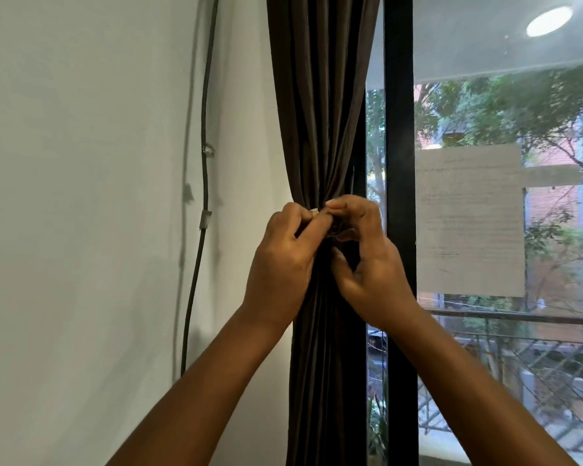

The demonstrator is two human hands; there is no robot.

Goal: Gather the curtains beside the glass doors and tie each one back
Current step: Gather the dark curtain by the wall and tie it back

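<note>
The dark curtain [320, 129] hangs bunched just left of the black door frame [399, 163]. At its gathered waist, the left hand [283, 260] and right hand [367, 260] each pinch the tie [342, 234] in a narrow grip.

tie [342, 234] mostly hidden, notice [468, 220] perhaps unreadable

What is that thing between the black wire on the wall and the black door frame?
The dark brown curtain, with bare white wall beside it. The head view shows it gathered, and the left hand and right hand pinch a tie at its waist.
</note>
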